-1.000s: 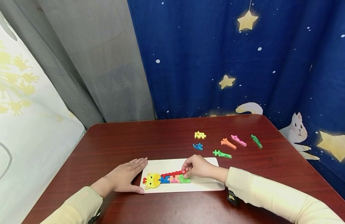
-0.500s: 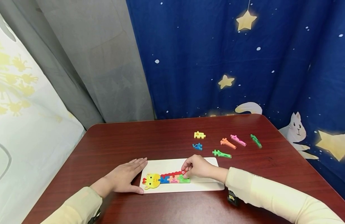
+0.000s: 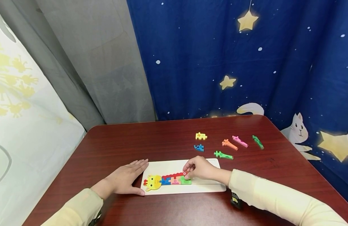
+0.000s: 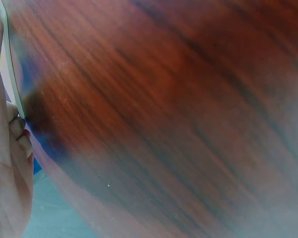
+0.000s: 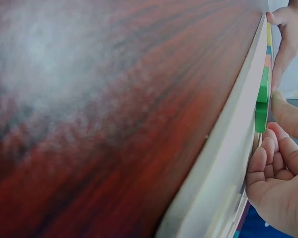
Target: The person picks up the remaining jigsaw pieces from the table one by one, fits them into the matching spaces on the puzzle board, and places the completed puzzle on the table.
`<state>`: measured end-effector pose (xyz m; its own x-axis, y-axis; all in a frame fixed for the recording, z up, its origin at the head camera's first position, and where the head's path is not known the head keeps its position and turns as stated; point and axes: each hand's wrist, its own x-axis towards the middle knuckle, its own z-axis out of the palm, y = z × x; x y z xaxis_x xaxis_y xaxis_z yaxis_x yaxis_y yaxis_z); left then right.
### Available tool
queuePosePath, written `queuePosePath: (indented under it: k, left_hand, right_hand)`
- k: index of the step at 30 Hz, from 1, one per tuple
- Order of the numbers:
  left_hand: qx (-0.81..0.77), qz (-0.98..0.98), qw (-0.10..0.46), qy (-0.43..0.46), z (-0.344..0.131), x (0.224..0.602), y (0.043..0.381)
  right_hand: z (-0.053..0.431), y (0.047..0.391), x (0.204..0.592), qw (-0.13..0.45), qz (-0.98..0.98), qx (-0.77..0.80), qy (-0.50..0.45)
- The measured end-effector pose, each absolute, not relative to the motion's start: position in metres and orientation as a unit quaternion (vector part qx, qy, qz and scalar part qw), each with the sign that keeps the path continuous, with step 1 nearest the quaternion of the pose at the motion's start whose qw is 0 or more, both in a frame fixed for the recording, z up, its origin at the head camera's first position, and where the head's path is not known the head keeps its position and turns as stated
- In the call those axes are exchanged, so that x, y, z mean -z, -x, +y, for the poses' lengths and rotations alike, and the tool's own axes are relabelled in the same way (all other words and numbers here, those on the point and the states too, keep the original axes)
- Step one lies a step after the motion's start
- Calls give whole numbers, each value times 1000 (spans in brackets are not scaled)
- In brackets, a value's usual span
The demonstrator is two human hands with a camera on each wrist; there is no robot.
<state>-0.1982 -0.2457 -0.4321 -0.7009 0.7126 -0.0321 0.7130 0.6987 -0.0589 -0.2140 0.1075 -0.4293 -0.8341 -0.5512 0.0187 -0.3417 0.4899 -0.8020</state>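
A white puzzle board (image 3: 209, 189) lies on the table, with a yellow giraffe head (image 3: 153, 182) at its left end. Blue (image 3: 166, 181), pink (image 3: 175, 180) and green (image 3: 186, 181) puzzle pieces run rightward from the head. Along their upper side lies a long red puzzle piece (image 3: 172, 175), slightly slanted. My right hand (image 3: 201, 168) pinches its right end between thumb and finger, the thumb beside the green piece. Other right fingers are curled in the right wrist view. My left hand (image 3: 126, 179) rests spread with straight fingers at the board's left edge.
Loose pieces lie beyond the board: yellow (image 3: 201, 136), blue (image 3: 199, 147), orange (image 3: 230, 144), pink (image 3: 240, 141), light green (image 3: 223, 155) and dark green (image 3: 258, 142). The reddish-brown table (image 3: 120, 141) ends at grey (image 3: 106, 62) and blue starry curtains (image 3: 196, 62).
Both hands hold nearly the same places as before. The red piece's end turns slightly under my right fingers at most; the whole view shifts a little.
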Motion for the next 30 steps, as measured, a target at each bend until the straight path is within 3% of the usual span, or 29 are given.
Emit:
queuePosePath:
  k: [19, 30]
  left_hand:
    - [30, 920, -7, -391, -245, 432, 198]
    - [28, 921, -7, -390, -245, 434, 198]
  right_hand:
    - [115, 222, 415, 98, 855, 458, 222]
    - [123, 237, 405, 50, 864, 455, 210]
